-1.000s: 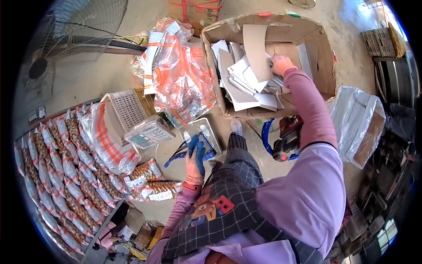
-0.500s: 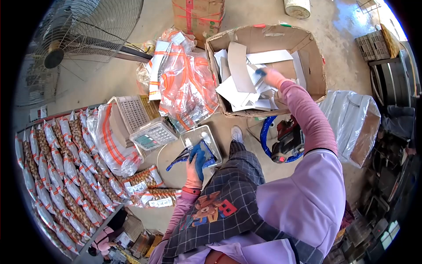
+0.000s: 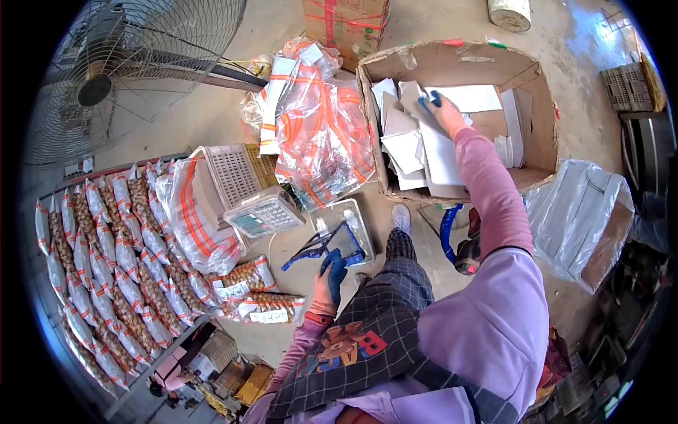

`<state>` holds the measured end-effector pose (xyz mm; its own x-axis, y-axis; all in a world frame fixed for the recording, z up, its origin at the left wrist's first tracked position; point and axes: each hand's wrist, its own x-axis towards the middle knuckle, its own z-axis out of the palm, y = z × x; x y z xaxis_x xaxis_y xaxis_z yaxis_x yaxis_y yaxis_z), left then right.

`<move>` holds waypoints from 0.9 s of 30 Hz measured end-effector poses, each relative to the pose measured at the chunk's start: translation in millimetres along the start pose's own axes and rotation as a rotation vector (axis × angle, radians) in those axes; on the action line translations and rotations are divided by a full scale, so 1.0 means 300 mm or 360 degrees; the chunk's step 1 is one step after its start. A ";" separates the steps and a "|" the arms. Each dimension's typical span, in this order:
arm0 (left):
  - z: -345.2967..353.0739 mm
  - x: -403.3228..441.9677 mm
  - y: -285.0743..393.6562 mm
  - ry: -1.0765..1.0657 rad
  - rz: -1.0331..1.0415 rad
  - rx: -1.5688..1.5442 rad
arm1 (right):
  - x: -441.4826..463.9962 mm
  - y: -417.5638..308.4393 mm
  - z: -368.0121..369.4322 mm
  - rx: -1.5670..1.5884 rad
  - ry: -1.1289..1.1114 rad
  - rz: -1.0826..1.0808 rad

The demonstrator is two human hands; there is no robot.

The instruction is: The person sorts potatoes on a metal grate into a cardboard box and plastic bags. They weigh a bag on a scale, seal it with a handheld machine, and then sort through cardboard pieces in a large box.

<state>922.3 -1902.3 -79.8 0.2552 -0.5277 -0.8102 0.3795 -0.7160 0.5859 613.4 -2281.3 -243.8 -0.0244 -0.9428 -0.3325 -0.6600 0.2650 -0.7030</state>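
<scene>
Dozens of long clear plastic packets filled with round brown pieces (image 3: 139,198) slant in rows between eight and nine o'clock as we look down on the workroom floor. Closer in at nine o'clock we see a white keypad console (image 3: 263,212); at six o'clock, just below centre, the left hand (image 3: 330,275), blue over the fingers, hangs beside a blue-wrapped frame (image 3: 304,256) over a silver metal tray (image 3: 362,222). We see nothing in its bent fingers, but cannot tell how far they are closed or whether they touch the frame. At two o'clock, a large brown cardboard box (image 3: 542,134) holds loose white and grey flat card sheets (image 3: 445,159). The right hand (image 3: 441,113) is at their upper edges, blue fingertips bent; we cannot tell whether it pinches one. At three o'clock lies a bundle wrapped in clear plastic (image 3: 579,219).

We judge that several sheets could lift together or slide apart, because they overlap at odd angles. Compared with half a second earlier, our view has shifted, setting the box farther right, and a broad sheet now shows beneath the right hand, where a long grey strip then showed to its left.
</scene>
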 end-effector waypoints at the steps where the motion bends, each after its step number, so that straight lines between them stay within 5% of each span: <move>1: -0.003 0.004 0.002 -0.0012 0.0002 -0.0061 | -0.012 -0.006 0.005 0.0213 -0.0158 -0.0171; 4: -0.004 -0.005 0.011 -0.0055 0.0043 -0.0145 | -0.132 -0.141 -0.076 0.0270 -0.0466 -0.0264; 6: -0.010 -0.022 0.011 -0.0092 0.0084 -0.0157 | -0.094 -0.087 -0.056 0.0420 -0.0025 -0.0321; 8: -0.029 -0.030 0.018 -0.0188 0.0190 -0.0113 | -0.003 -0.019 -0.046 0.0394 0.0747 0.0057; 11: -0.059 -0.036 0.029 -0.0058 0.0184 0.0051 | 0.134 0.193 -0.056 0.1774 0.0867 0.0631; 16: -0.122 -0.009 -0.053 0.0229 -0.0067 -0.0089 | 0.387 0.686 0.110 0.1522 0.0707 0.0617; 17: -0.134 -0.010 -0.078 0.0185 -0.0066 0.0017 | 0.347 0.648 0.096 0.1818 0.0707 0.0709; 18: -0.137 -0.023 -0.097 0.0204 -0.0105 0.0029 | 0.259 0.469 0.026 0.1248 0.0937 0.1187; 20: -0.104 -0.006 -0.100 0.0058 -0.0121 0.0015 | 0.214 0.367 -0.028 0.1517 0.1149 0.1472; 23: -0.044 -0.006 -0.068 0.0037 -0.0074 0.0121 | 0.243 0.428 -0.031 0.2133 0.0865 0.1144; 24: -0.023 -0.013 -0.054 -0.0030 0.0050 0.0290 | 0.297 0.576 0.015 0.1848 0.0534 0.0703; 27: -0.001 -0.016 -0.028 -0.0011 0.0012 0.0173 | 0.202 0.376 -0.073 0.2110 0.0317 0.0809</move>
<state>918.1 -1893.5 -80.9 0.2515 -0.5363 -0.8057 0.2785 -0.7571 0.5909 521.0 -2313.0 -329.6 -0.2171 -0.6730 -0.7070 0.6244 0.4609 -0.6306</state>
